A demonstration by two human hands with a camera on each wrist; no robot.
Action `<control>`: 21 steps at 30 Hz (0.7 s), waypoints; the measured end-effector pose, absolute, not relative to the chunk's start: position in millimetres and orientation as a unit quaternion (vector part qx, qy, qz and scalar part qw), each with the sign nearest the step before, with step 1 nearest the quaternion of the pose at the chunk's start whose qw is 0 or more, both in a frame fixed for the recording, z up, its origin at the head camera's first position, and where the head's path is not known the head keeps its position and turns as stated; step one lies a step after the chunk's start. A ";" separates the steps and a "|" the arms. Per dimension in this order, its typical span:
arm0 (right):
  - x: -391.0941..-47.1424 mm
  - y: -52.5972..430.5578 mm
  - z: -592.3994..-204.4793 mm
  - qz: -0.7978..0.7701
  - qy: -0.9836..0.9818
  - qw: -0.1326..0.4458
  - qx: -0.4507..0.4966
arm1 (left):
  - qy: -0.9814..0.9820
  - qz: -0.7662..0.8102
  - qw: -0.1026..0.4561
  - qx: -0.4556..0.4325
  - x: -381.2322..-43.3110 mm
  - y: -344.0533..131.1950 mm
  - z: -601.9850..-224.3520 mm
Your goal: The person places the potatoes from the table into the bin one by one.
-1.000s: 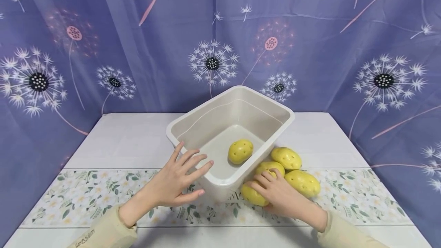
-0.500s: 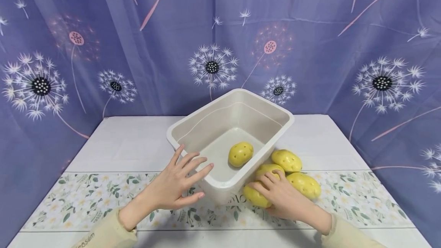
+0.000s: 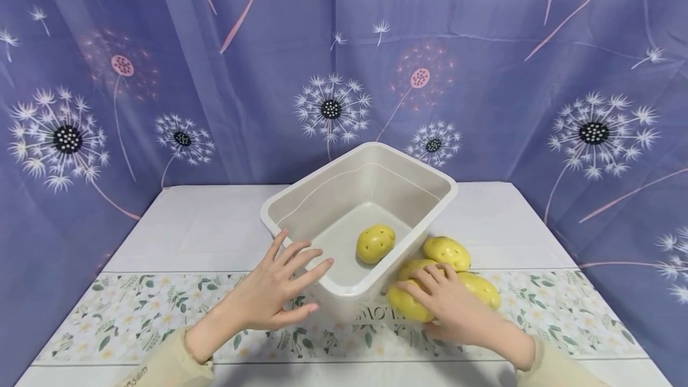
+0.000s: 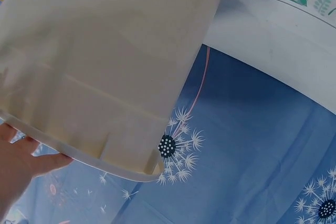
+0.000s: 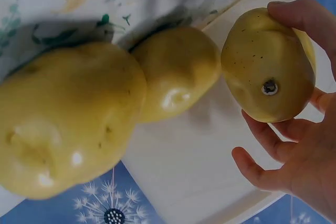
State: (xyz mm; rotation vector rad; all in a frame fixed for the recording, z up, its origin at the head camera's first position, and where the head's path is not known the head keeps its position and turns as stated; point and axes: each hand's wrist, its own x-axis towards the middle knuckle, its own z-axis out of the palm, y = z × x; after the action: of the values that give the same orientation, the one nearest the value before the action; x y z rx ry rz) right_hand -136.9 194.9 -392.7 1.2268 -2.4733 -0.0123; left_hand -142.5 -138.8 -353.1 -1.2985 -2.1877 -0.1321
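Observation:
A pale grey plastic tub (image 3: 344, 290) stands at an angle on the table, with one yellow potato (image 3: 375, 242) lying on its bottom. At the tub's near left rim, my left hand (image 3: 274, 292) rests with fingers spread; the left wrist view shows its thumb (image 4: 50, 164) by the rim. My right hand (image 3: 457, 309) grips a potato (image 5: 262, 69) between thumb and fingers, just outside the tub's right wall. Beside it are more yellow potatoes: one partly under the fingers (image 3: 411, 269), one farther back (image 3: 446, 253), one partly behind the hand (image 3: 485, 290).
A floral runner (image 3: 161, 315) with printed lettering crosses the white table (image 3: 209, 226). A purple-blue curtain (image 3: 258, 94) with dandelion prints hangs behind the table and along both sides.
My right hand has shifted slightly right, and the potato it grips has moved right with it, away from the tub. The left hand stays at the rim. The head view has tilted a little upward.

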 end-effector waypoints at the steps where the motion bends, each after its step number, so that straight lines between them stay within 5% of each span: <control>1: -136.9 195.7 -391.1 -0.006 -0.881 0.187 0.434 | -0.820 -0.050 0.293 -0.488 -142.4 -138.8 -352.9; 21: -137.7 212.6 -348.0 0.005 -0.875 0.238 0.421 | -0.820 -0.052 0.290 -0.491 -142.8 -140.1 -352.1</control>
State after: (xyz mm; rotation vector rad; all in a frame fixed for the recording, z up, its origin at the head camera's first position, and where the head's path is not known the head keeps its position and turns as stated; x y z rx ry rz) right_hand -137.7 212.6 -348.0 1.1543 -2.3972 0.0124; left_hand -142.8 -140.1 -352.1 -1.3095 -2.1863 -0.1391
